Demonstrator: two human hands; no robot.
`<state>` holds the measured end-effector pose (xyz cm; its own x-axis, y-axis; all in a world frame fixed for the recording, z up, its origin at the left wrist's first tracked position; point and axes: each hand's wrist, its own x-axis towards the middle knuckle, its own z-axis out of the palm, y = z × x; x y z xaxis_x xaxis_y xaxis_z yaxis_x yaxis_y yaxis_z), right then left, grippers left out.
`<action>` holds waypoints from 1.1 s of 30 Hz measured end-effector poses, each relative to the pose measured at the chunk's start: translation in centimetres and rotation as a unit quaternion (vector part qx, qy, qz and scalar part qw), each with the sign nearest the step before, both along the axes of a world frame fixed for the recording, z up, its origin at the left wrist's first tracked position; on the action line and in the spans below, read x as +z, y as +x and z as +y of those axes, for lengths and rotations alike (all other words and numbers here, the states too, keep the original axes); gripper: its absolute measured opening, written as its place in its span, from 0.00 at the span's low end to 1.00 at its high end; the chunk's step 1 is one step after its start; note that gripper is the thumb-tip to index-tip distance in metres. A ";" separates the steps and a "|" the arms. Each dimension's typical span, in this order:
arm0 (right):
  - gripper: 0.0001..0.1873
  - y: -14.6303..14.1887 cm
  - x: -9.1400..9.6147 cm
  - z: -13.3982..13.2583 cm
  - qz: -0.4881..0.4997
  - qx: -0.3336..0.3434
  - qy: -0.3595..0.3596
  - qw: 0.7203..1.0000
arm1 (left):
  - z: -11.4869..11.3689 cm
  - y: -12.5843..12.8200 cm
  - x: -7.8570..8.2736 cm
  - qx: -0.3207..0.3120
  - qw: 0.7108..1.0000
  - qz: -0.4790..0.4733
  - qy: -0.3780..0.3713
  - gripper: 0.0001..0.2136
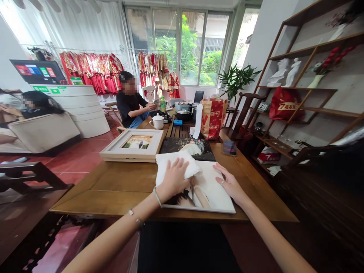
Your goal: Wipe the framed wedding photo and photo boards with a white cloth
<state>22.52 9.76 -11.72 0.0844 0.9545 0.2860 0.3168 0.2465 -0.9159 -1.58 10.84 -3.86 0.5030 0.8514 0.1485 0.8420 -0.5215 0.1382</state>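
Note:
My left hand (175,176) lies flat with spread fingers on a folded white cloth (163,167). The cloth rests on the upper left part of a pale photo print panel (210,193), which lies flat near the table's front edge. My hand and the cloth hide part of its picture. At the panel's right edge, my right hand (229,184) touches its surface with fingers stretched out and apart. Just behind the panel is a dark photo panel (182,146), partly covered by the cloth. A framed photo (133,145) in a thick white frame lies to the left.
Farther back on the wooden table (113,189) stand a white lidded cup (157,122), a red and gold bag (214,119) and a small blue box (178,122). A person (131,100) sits at the far left side. A wooden shelf (308,89) stands at the right.

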 end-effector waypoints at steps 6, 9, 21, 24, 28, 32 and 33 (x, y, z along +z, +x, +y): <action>0.22 -0.3 -0.2 0.3 -0.026 -0.006 0.015 1.000 | -0.8 -2.6 -1.1 -0.021 0.999 -0.023 -0.014 0.29; 0.21 -0.7 -0.1 0.1 -0.051 -0.008 0.042 0.998 | -3.4 -3.2 -1.2 -0.025 0.999 -0.024 -0.031 0.34; 0.21 -1.9 0.4 -0.6 -0.074 0.002 0.059 0.995 | -5.4 -4.1 -0.2 -0.038 0.998 -0.022 -0.046 0.33; 0.21 -1.8 0.5 -0.6 -0.069 0.004 0.067 0.995 | -1.7 -3.8 -0.2 -0.017 0.999 -0.025 -0.024 0.27; 0.22 -1.6 0.2 -0.3 -0.055 0.010 0.077 0.996 | 2.1 -3.2 -0.8 0.005 0.999 -0.031 -0.005 0.25; 0.22 -1.1 -0.1 -0.2 -0.043 0.006 0.076 0.996 | 2.0 -2.9 -1.4 -0.006 0.999 -0.031 0.004 0.26; 0.22 -0.9 -0.2 -0.2 -0.044 0.001 0.074 0.996 | 1.4 -2.9 -1.5 -0.013 0.999 -0.030 0.005 0.27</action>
<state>21.59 9.60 -11.89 0.0508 0.9016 0.4296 0.3932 0.3774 -0.8384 -4.44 12.23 -5.41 0.5157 0.8359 0.1880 0.8179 -0.5456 0.1824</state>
